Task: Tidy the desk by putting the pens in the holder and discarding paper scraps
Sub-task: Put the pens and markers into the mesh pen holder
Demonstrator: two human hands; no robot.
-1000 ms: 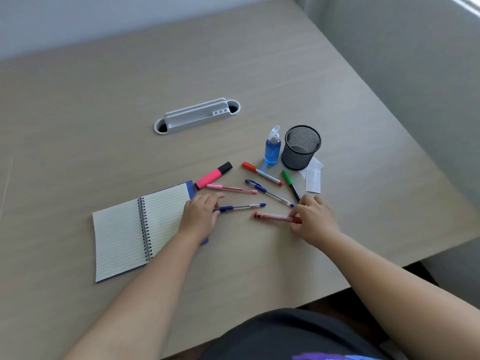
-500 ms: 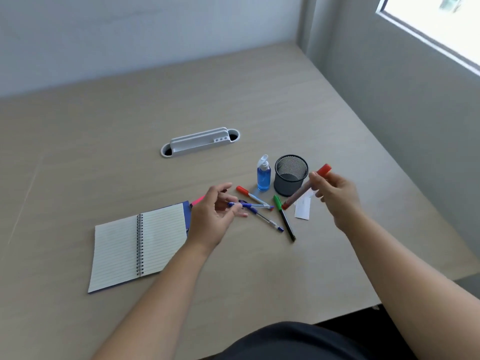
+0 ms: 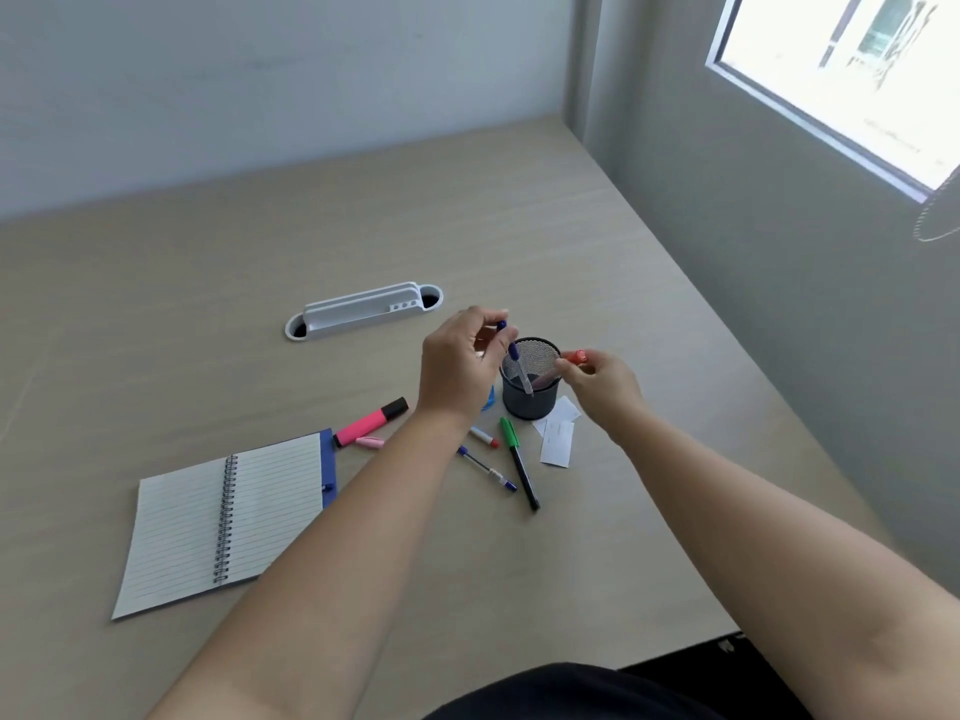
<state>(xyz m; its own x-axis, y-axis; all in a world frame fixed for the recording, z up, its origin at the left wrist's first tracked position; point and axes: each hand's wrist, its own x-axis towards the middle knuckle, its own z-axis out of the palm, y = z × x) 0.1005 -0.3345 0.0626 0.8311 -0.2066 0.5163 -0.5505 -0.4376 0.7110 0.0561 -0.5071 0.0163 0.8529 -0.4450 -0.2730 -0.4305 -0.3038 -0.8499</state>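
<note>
A black mesh pen holder point(image 3: 530, 402) stands mid-desk. My left hand point(image 3: 460, 363) pinches a blue pen point(image 3: 517, 363) by its top, tip down inside the holder's mouth. My right hand point(image 3: 597, 381) grips a red pen point(image 3: 563, 367) by its cap, its lower end slanting into the holder. On the desk lie a pink highlighter point(image 3: 370, 421), a pink pen point(image 3: 370, 442), a red-capped pen point(image 3: 484, 438), a blue pen point(image 3: 487, 469) and a green marker point(image 3: 519, 462). White paper scraps point(image 3: 557, 439) lie right of the holder.
An open spiral notebook point(image 3: 223, 522) lies at the left. A blue bottle point(image 3: 488, 400) is mostly hidden behind my left hand. A white cable-port cover point(image 3: 363, 310) sits farther back. A wall with a window point(image 3: 841, 75) borders the desk's right edge.
Both hands lifted their pens from the desk and carried them over the holder; the pens now dip into its mouth. The camera tilted upward.
</note>
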